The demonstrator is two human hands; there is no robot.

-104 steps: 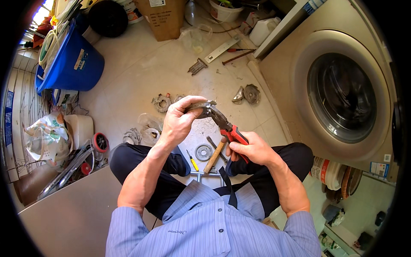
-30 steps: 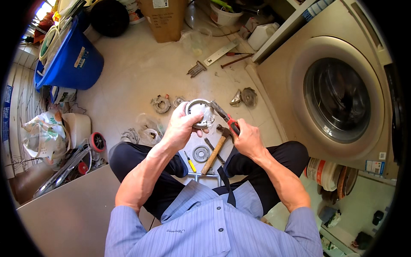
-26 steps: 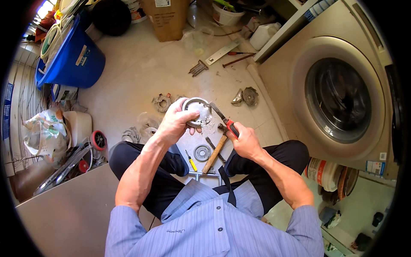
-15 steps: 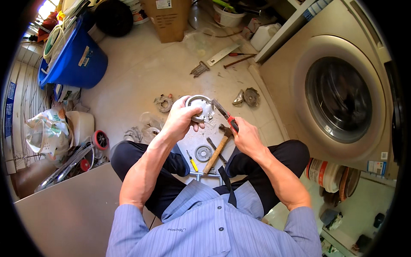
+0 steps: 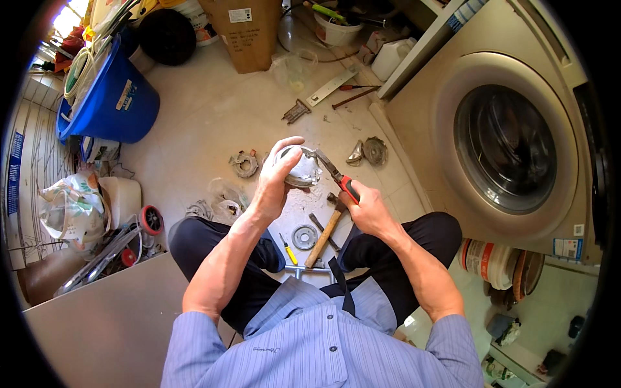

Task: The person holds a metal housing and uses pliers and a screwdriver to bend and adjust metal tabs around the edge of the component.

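Note:
My left hand (image 5: 275, 184) grips a round, dull metal part (image 5: 304, 169) with a broken-looking face, thumb on its upper face. My right hand (image 5: 365, 207) is closed on pliers with red and black handles (image 5: 347, 184), whose jaws are at the part's upper right rim. On the floor between my feet lie a wooden-handled hammer (image 5: 323, 236), a dark metal bar (image 5: 316, 222), a grey metal disc (image 5: 304, 236), a yellow screwdriver (image 5: 290, 252) and a tubular metal bar (image 5: 304, 270).
Loose metal pieces (image 5: 375, 150) lie on the tiled floor (image 5: 194, 116). A washing machine (image 5: 420, 116) stands right. At left are a blue bucket (image 5: 123, 103), bags (image 5: 74, 210) and wheeled metalwork (image 5: 110, 252). A cardboard box (image 5: 242, 39) and a white jug (image 5: 391, 58) stand beyond.
Earlier the part was held more edge-on; it turned face up, and has since tilted slightly as my left thumb moved up. The pliers remain at its rim.

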